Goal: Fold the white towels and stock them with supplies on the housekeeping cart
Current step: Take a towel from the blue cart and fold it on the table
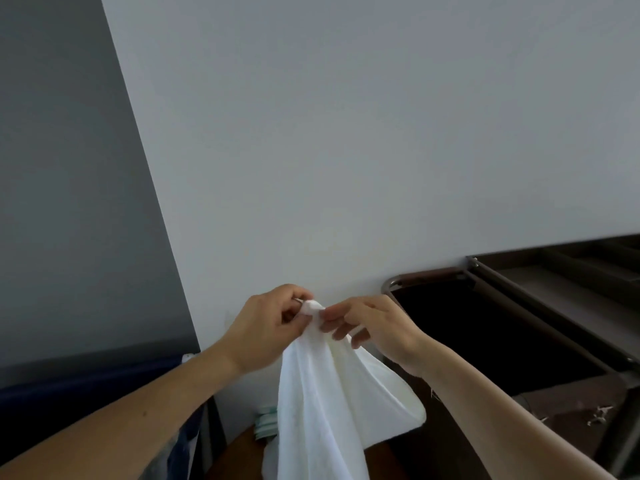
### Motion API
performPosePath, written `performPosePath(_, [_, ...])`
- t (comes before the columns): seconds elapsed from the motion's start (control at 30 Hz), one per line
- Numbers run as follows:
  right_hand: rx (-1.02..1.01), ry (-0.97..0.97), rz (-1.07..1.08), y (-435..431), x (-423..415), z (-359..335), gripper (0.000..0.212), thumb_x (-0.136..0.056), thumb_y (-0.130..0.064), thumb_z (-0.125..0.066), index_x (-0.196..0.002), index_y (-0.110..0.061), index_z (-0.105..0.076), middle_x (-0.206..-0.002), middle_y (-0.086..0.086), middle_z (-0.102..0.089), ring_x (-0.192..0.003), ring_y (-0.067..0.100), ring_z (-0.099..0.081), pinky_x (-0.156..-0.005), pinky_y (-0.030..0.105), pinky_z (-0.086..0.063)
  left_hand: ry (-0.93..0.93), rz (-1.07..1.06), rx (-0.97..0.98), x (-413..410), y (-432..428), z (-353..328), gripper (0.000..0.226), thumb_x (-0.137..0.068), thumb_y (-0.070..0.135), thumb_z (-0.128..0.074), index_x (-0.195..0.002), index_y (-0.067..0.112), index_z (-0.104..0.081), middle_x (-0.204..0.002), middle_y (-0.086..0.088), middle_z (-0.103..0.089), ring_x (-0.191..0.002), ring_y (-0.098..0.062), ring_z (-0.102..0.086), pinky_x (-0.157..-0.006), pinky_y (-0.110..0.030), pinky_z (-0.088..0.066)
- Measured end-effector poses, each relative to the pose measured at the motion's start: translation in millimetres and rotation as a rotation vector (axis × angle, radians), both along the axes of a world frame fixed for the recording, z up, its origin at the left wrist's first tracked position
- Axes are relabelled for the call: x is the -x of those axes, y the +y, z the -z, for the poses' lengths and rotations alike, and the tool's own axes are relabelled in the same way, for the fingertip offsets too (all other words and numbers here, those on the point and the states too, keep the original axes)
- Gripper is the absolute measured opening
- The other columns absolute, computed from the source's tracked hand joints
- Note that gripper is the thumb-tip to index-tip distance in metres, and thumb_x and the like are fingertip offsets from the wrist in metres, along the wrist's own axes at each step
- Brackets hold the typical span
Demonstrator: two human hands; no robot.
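Towel (322, 403) corner — between both hands' fingers (304, 318).

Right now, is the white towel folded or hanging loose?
Not folded: the white towel hangs loose in draped bunches, pinched at its top by the left hand and right hand.

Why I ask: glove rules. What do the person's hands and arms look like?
Left hand and right hand are ungloved. Both forearms are bare to the frame edge: no sleeves, watch or bracelet visible. A ring cannot be ruled out.
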State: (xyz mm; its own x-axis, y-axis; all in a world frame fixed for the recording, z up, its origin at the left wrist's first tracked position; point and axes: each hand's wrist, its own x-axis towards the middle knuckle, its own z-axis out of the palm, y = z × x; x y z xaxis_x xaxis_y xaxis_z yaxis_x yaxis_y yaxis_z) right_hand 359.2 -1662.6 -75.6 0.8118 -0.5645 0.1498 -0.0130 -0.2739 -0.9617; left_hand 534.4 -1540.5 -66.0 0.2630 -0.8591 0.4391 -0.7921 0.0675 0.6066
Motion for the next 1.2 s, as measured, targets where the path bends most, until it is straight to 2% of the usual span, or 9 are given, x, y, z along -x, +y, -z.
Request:
performPosePath(0.17, [0.454, 0.105, 0.217, -23, 15, 35, 0.02, -0.087, -0.036, -0.069, -0.102, -0.047, -0.062, -0.112, -0.022, -0.06, -0.107, -0.002, -0.053, -0.094, 0.028, -0.044, 0.31, -0.12, 0.211, -20, -12, -29, 0.021, -0.092, 0.011, -0.069, -0.1, 0.03, -0.068, -0.086, 0.006, -0.075, -0.078, -0.004, -0.068, -0.074, -0.019, -0.053])
performPosePath(0.3, [0.582, 0.192, 0.151, -30, 34, 59, 0.034, -0.072, -0.075, -0.057, -0.101, -0.058, -0.056, -0.135, -0.041, -0.031, -0.131, -0.014, -0.022, -0.106, 0.026, -0.031, 0.445, -0.136, 0.339, -31, -21, -60, 0.023, -0.092, 0.006, -0.065, -0.101, 0.026, -0.069, -0.087, 0.003, -0.072, -0.079, -0.009, -0.065, -0.084, -0.038, -0.054])
performPosePath(0.53, [0.687, 0.478, 0.171, -40, 63, 76, 0.045, -0.088, -0.063, -0.059, -0.128, -0.043, -0.056, -0.157, -0.024, -0.013, -0.145, 0.006, -0.009, -0.122, 0.041, -0.02, 0.443, -0.046, 0.492, -43, -22, -103, 0.026, -0.094, 0.002, -0.059, -0.103, 0.025, -0.069, -0.074, 0.016, -0.068, -0.075, -0.002, -0.062, -0.077, -0.025, -0.05])
performPosePath(0.63, [0.689, 0.514, 0.151, -46, 72, 68, 0.044, -0.094, -0.058, -0.053, -0.134, -0.041, -0.05, -0.14, -0.027, -0.035, -0.133, -0.003, -0.03, -0.117, 0.035, -0.033, 0.39, -0.017, 0.489, -58, -16, -112, 0.028, -0.095, 0.005, -0.058, -0.106, 0.028, -0.069, -0.081, 0.015, -0.068, -0.082, -0.002, -0.063, -0.079, -0.02, -0.05])
performPosePath(0.73, [0.761, 0.455, 0.189, -51, 75, 40, 0.006, -0.098, -0.049, -0.052, -0.093, -0.048, -0.056, -0.095, -0.027, -0.056, -0.086, -0.013, -0.053, -0.075, 0.013, -0.047, 0.346, -0.078, 0.475, -86, -12, -109, 0.028, -0.096, 0.011, -0.058, -0.105, 0.035, -0.068, -0.093, 0.012, -0.069, -0.091, -0.005, -0.063, -0.087, -0.027, -0.05])
performPosePath(0.8, [0.777, 0.416, 0.204, -54, 74, 16, 0.026, -0.098, -0.045, -0.054, -0.073, -0.048, -0.054, -0.073, -0.02, -0.058, -0.069, -0.002, -0.056, -0.059, 0.016, -0.04, 0.347, -0.159, 0.466, -108, -9, -101, 0.029, -0.096, 0.013, -0.058, -0.102, 0.04, -0.067, -0.096, 0.011, -0.068, -0.088, -0.005, -0.061, -0.083, -0.029, -0.048])
performPosePath(0.9, [0.818, 0.404, 0.193, -58, 69, -22, 0.03, -0.097, -0.047, -0.053, -0.068, -0.044, -0.053, -0.064, -0.022, -0.055, -0.056, 0.004, -0.049, -0.056, 0.025, -0.036, 0.359, -0.287, 0.428, -141, 0, -86, 0.031, -0.094, 0.014, -0.061, -0.099, 0.044, -0.065, -0.1, 0.01, -0.067, -0.083, -0.006, -0.059, -0.079, -0.033, -0.045])
performPosePath(1.03, [0.893, 0.301, 0.294, -66, 47, -72, 0.033, -0.095, -0.048, -0.054, -0.075, -0.023, -0.063, -0.07, -0.007, -0.062, -0.069, 0.014, -0.058, -0.066, 0.032, -0.047, 0.405, -0.396, 0.427, -170, 14, -73, 0.029, -0.093, 0.016, -0.062, -0.117, 0.034, -0.064, -0.109, 0.006, -0.069, -0.097, -0.017, -0.062, -0.088, -0.039, -0.049])
performPosePath(1.2, [0.9, 0.24, 0.277, -47, 5, -96, 0.034, -0.1, -0.036, -0.054, -0.073, -0.016, -0.055, -0.065, -0.006, -0.054, -0.061, 0.009, -0.049, -0.057, 0.024, -0.036, 0.541, -0.523, 0.462, -184, 34, -69, 0.023, -0.091, 0.017, -0.061, -0.108, 0.033, -0.064, -0.112, 0.0, -0.068, -0.099, -0.023, -0.063, -0.083, -0.044, -0.052])
